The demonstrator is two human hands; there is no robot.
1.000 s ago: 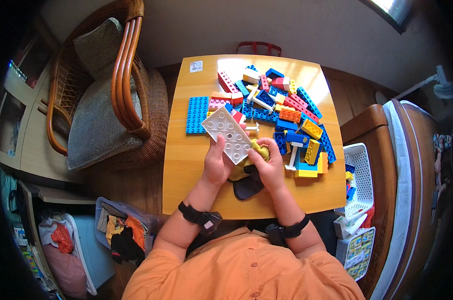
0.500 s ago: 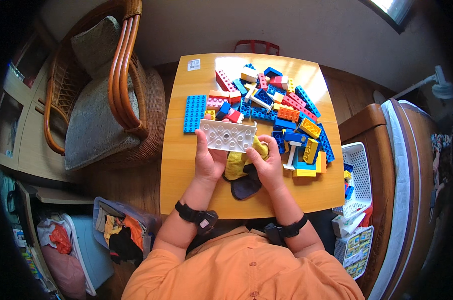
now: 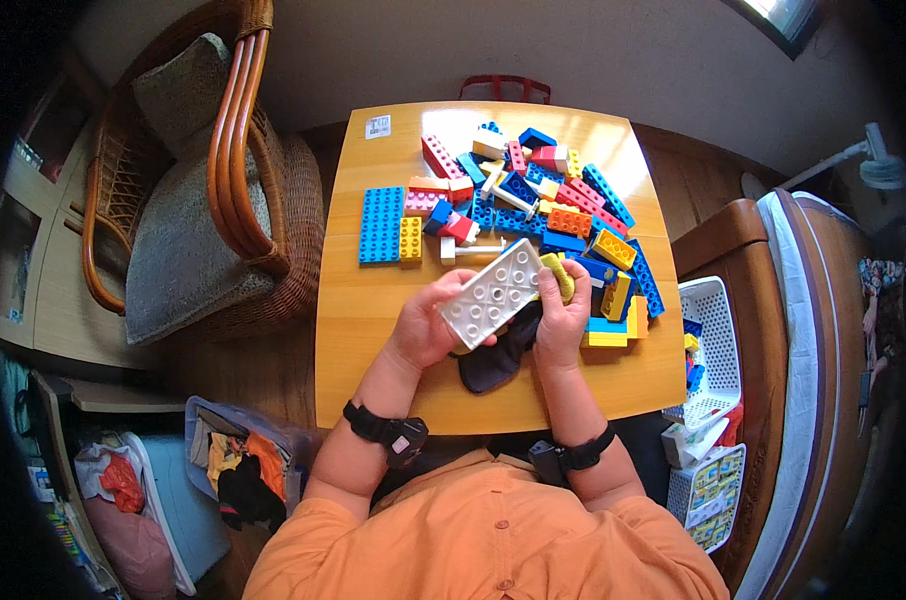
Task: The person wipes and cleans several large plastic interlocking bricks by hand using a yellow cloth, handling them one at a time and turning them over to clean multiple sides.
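A white toy building block (image 3: 491,296) is tilted above the near middle of the table, its hollow underside with round tubes facing up. My left hand (image 3: 421,325) is closed on the block's lower left end. At the upper right end, my right hand (image 3: 563,318) pinches a yellow cloth (image 3: 559,272) against the block. The cloth's dark part (image 3: 497,364) hangs below the block. Just beyond are a white bar-shaped piece (image 3: 473,250), a yellow block (image 3: 411,238) and a blue studded plate (image 3: 380,226). An orange block (image 3: 570,220) lies in the mixed pile behind.
Loose blocks spread over the far and right side of the wooden table (image 3: 373,350). Right of it stands a white basket (image 3: 725,350) with more blocks. A wicker chair (image 3: 241,200) is at the left, near a plastic bin (image 3: 201,440) of clothes.
The white block has turned from nearly level to slanting up to the right, and moved right. My right hand with the cloth has shifted to its upper right end. The bar-shaped piece now shows.
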